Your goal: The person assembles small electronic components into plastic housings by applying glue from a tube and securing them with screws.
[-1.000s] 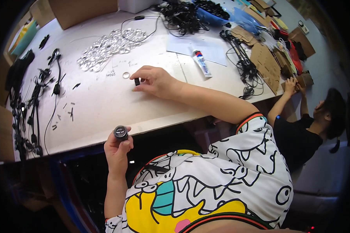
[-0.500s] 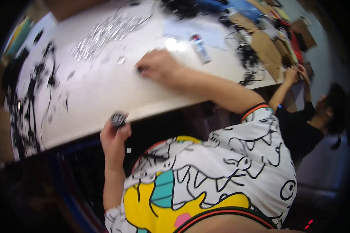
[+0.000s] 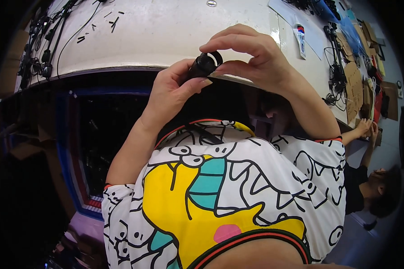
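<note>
Just in front of the table's near edge, my left hand (image 3: 173,87) is closed around a black cylindrical part (image 3: 202,65), its round end turned up. My right hand (image 3: 258,56) pinches a thin black ring (image 3: 217,58) between thumb and index finger. The ring sits against the upper right side of the cylinder's end; whether it is seated on it I cannot tell. My left palm and fingers hide most of the cylinder's body.
The white table (image 3: 143,33) carries black cables (image 3: 47,54) on its left, small black pieces (image 3: 114,23) and a tube (image 3: 300,40) on the right. More cables (image 3: 336,67) and cardboard (image 3: 353,87) lie beyond. At far right a co-worker's hands (image 3: 366,127) handle something.
My right hand has come from the tabletop to my left hand, bringing the black ring to the cylinder. My left hand has moved up and right. The view has shifted.
</note>
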The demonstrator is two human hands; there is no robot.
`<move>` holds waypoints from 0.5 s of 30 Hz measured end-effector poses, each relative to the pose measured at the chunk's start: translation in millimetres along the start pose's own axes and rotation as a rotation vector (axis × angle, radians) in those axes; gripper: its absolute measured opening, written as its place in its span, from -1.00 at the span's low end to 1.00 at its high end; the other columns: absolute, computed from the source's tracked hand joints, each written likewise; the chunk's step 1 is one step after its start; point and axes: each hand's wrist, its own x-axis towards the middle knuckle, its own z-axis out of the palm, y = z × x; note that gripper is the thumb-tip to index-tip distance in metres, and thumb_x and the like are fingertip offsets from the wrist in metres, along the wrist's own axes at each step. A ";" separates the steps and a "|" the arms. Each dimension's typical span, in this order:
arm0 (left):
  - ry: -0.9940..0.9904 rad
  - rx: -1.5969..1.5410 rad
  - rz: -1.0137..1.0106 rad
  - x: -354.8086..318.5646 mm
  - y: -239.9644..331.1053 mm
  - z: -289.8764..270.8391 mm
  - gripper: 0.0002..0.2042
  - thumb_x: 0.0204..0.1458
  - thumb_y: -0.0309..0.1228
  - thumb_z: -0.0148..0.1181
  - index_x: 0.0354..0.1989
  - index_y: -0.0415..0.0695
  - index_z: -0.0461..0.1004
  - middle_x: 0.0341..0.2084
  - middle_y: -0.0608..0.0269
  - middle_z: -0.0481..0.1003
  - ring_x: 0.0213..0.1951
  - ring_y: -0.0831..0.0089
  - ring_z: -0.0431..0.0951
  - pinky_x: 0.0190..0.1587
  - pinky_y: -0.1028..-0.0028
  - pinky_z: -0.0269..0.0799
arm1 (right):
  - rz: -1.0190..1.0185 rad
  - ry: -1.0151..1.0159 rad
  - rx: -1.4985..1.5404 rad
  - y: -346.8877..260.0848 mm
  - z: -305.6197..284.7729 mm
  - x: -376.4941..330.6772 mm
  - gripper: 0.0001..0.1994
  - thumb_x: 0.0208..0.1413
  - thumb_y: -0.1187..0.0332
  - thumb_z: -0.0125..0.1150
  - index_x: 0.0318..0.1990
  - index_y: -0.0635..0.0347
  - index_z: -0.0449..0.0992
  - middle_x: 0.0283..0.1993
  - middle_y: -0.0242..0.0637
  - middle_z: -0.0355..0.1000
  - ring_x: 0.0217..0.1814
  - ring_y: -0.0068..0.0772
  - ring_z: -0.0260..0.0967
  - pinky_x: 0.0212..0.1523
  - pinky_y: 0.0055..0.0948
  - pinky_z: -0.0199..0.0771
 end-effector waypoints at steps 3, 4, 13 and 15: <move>-0.012 -0.004 0.001 -0.8 -1.1 0.7 -0.77 -0.05 -0.50 0.10 -0.19 -0.24 0.37 -0.48 0.35 0.43 -0.47 0.70 0.36 -0.37 0.71 0.30 | -0.021 -0.016 -0.085 -2.5 2.3 -2.1 -0.71 -0.22 0.37 0.28 -0.24 0.10 0.47 -0.31 -0.37 0.41 -0.25 -0.38 0.34 -0.27 -0.48 0.34; -0.012 -0.006 0.002 -1.3 -1.4 1.6 -0.77 -0.05 -0.50 0.10 -0.19 -0.24 0.37 -0.48 0.35 0.43 -0.47 0.70 0.36 -0.37 0.71 0.30 | -0.021 -0.017 -0.086 -3.2 2.4 -3.1 -0.71 -0.22 0.37 0.28 -0.24 0.10 0.47 -0.31 -0.37 0.41 -0.25 -0.38 0.34 -0.27 -0.48 0.34; 0.029 0.176 0.061 -0.7 2.0 5.7 -0.78 -0.07 -0.50 0.11 -0.21 -0.26 0.37 -0.48 0.32 0.46 -0.41 0.64 0.42 -0.33 0.66 0.34 | 0.201 -0.048 -0.093 -14.5 3.7 -10.5 -0.70 -0.23 0.32 0.27 -0.25 0.13 0.46 -0.35 -0.29 0.40 -0.39 -0.32 0.36 -0.39 -0.47 0.37; -0.051 0.069 0.066 0.8 3.2 4.9 -0.78 -0.09 -0.50 0.12 -0.23 -0.26 0.38 -0.48 0.32 0.46 -0.41 0.64 0.42 -0.33 0.66 0.34 | 0.111 -0.116 -0.036 -9.4 0.7 -12.6 -0.69 -0.23 0.36 0.27 -0.23 0.12 0.45 -0.34 -0.28 0.40 -0.36 -0.36 0.38 -0.39 -0.51 0.37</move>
